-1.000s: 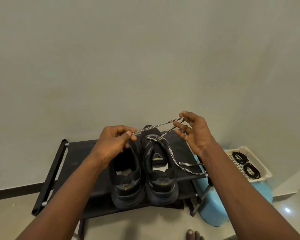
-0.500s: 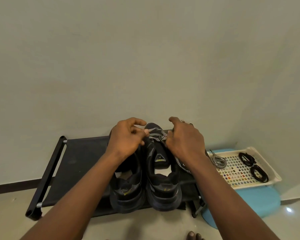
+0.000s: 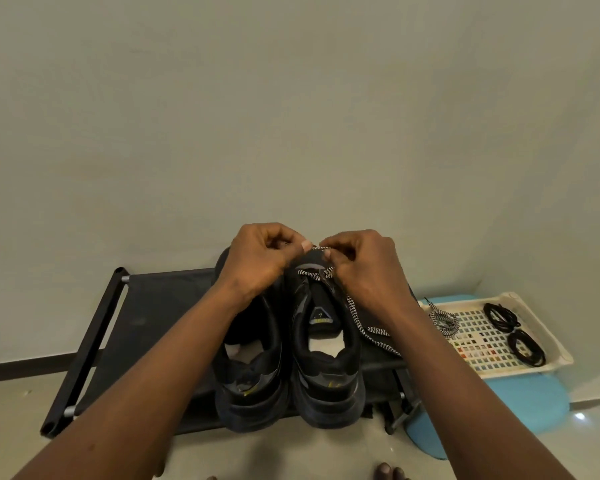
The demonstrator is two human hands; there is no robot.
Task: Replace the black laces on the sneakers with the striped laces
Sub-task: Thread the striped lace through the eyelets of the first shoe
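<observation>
Two black sneakers stand side by side on a black rack point(image 3: 146, 306), heels toward me. The right sneaker point(image 3: 326, 368) has a black-and-white striped lace point(image 3: 371, 329) threaded near its toe, with one long end trailing off to the right. My left hand point(image 3: 257, 261) and my right hand point(image 3: 357, 268) meet over the toe of that sneaker, each pinching the striped lace. The left sneaker point(image 3: 250, 372) shows no lace; my left forearm hides part of it. A second striped lace point(image 3: 442, 318) and two coiled black laces point(image 3: 501, 315) lie in a white tray point(image 3: 534, 362).
The white tray sits on a blue stool point(image 3: 520, 403) to the right of the rack. A pale wall rises right behind the rack. The floor is pale tile, and toes of a foot point(image 3: 388, 472) show at the bottom edge.
My hands, a second ago spread apart and stretching the striped lace in the air, have come together over the toe of the right sneaker. The view has shifted to show more of the tray.
</observation>
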